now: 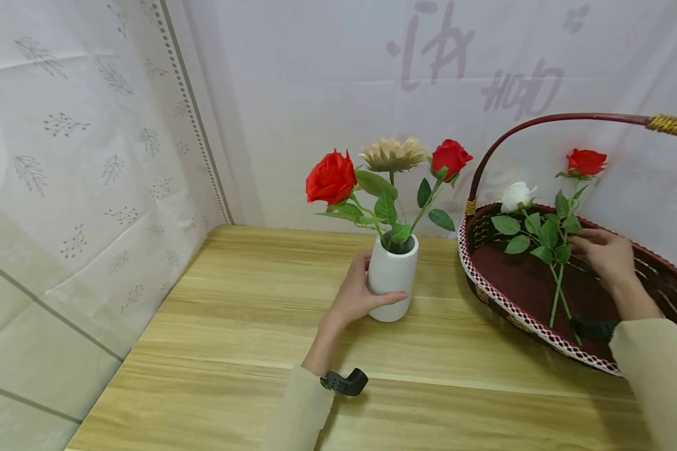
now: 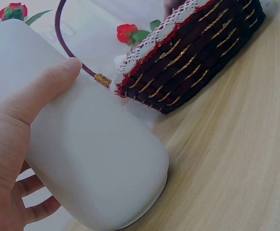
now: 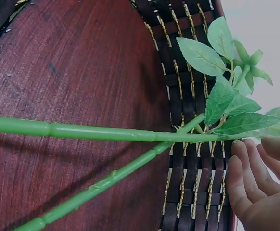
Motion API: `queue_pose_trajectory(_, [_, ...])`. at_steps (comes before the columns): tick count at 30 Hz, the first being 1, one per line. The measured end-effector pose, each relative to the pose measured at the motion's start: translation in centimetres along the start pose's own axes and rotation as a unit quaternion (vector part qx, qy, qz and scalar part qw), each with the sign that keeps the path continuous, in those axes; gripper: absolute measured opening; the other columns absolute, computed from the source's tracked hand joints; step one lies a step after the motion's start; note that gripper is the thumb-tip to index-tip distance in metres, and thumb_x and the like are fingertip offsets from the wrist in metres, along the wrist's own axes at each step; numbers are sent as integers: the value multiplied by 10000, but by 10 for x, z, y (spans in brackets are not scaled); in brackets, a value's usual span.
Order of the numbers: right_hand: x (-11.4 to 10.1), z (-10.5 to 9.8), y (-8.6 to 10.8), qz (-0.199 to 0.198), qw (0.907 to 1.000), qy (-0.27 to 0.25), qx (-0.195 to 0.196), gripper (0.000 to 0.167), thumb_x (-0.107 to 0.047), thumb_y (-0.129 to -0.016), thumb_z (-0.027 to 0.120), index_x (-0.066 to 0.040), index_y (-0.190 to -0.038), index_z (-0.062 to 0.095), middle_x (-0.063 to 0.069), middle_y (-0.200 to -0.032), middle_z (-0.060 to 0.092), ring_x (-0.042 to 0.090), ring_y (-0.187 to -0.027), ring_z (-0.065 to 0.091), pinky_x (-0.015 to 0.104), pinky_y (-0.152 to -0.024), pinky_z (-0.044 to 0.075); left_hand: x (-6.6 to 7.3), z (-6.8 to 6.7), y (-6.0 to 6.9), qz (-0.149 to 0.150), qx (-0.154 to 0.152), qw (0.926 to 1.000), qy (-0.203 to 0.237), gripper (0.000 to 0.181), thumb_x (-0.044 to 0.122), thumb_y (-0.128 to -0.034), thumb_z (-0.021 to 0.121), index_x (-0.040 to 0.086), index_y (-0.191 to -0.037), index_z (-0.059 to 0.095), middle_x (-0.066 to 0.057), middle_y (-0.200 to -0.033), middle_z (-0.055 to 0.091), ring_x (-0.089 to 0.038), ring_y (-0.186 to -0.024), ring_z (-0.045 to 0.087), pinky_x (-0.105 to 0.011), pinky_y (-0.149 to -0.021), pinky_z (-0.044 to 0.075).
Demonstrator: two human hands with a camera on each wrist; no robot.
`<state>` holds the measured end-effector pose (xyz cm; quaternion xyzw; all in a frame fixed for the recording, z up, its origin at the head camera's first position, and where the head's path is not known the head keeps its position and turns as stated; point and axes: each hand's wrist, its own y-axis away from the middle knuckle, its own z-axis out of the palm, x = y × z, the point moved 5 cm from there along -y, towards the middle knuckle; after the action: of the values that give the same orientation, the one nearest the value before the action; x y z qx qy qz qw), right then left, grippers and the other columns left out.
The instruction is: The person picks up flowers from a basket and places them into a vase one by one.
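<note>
On the wooden table stands a white vase [image 1: 392, 282] holding a large red rose [image 1: 331, 178], a cream flower [image 1: 393, 155] and a smaller red rose [image 1: 450, 158]. My left hand [image 1: 356, 291] grips the vase from its left side, thumb across the front; the left wrist view shows fingers reaching behind it. Inside the wicker basket [image 1: 488, 294], a red rose [image 1: 587, 163] and a white rose [image 1: 517, 196] lean with crossing stems. My right hand [image 1: 609, 257] reaches over the basket, fingertips at the red rose's green stem [image 3: 101, 132]; the thumb does not visibly cross it.
The basket's tall handle [image 1: 502, 141] arches over its back, and white lace trim [image 1: 521, 322] runs along the rim. A white cloth [image 1: 316, 94] hangs behind the table [image 1: 231, 326], and a patterned one [image 1: 90, 156] hangs at the left.
</note>
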<state>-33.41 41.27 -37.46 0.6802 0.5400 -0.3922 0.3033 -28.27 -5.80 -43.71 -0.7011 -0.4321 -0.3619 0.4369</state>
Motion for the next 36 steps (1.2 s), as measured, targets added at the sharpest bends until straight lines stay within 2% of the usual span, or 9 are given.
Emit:
queue_pose_trajectory(4, [2,4,-1,-7,9998,197,-41,628,-302,-1031,542,142,-1448,388,-304,-816,503,-96,-661,582,155,-582,511,0,0,0,-7,4,10000,-15,898,332,-735,922,151,-1419,369,-6,-1326,491,-168,-1184,532,-412,-972,484])
queue_pose_trajectory(8, [5,7,-2,12,9995,317,-35,637,-313,-1032,540,156,-1439,400,-237,-894,501,-86,-664,577,166,-593,525,0,0,0,-21,1,10000,-34,888,335,-735,921,162,-1411,372,1,-1322,490,-165,-1184,530,-411,-971,483])
queue_pose_trajectory(12, [7,9,-3,-28,9993,376,-31,622,-305,-1037,537,163,-1427,415,-13,-1047,556,-79,-652,580,184,-607,540,0,0,0,-7,9,10000,-19,882,340,-736,919,161,-1407,375,1,-1321,493,-169,-1181,533,-418,-967,486])
queue_pose_trajectory(15, [7,10,-4,-25,9990,444,-3,637,-331,-1043,520,151,-1445,405,111,-1162,519,-78,-646,578,195,-619,548,1,0,1,8,11,10000,-1,885,338,-735,919,157,-1410,375,-1,-1325,492,-169,-1183,531,-417,-965,486])
queue_pose_trajectory(17, [7,10,-4,-27,9993,383,20,651,-341,-1044,515,145,-1458,390,49,-1105,554,-83,-650,575,199,-619,550,2,0,1,11,7,10000,12,887,333,-735,920,159,-1413,375,4,-1324,490,-164,-1182,528,-412,-964,485])
queue_pose_trajectory(20, [5,9,-3,-61,9998,202,45,634,-324,-1044,524,142,-1455,391,-186,-923,556,-73,-653,575,197,-601,547,2,0,1,16,1,10000,28,881,324,-738,919,159,-1412,376,12,-1320,488,-155,-1180,525,-402,-964,483])
queue_pose_trajectory(22, [4,9,-3,-100,9999,-47,61,518,-282,-1040,547,84,-1400,478,-295,-824,526,-60,-654,581,191,-585,542,2,0,0,25,0,10000,31,880,322,-739,920,160,-1412,376,16,-1318,488,-152,-1178,525,-399,-963,483])
queue_pose_trajectory(27, [2,8,0,-141,9979,-621,75,129,-197,-1024,591,-148,-1142,571,-279,-787,589,-30,-660,598,179,-568,538,1,0,0,39,14,10000,28,888,325,-733,924,161,-1414,379,9,-1323,489,-159,-1182,526,-407,-965,485])
queue_pose_trajectory(36, [4,2,3,41,9966,-825,14,114,-308,-1004,629,-277,-1098,571,-259,-812,611,-12,-670,639,194,-578,548,0,0,0,-42,57,10000,37,907,347,-721,928,140,-1418,384,-15,-1314,495,-180,-1182,529,-428,-971,480])
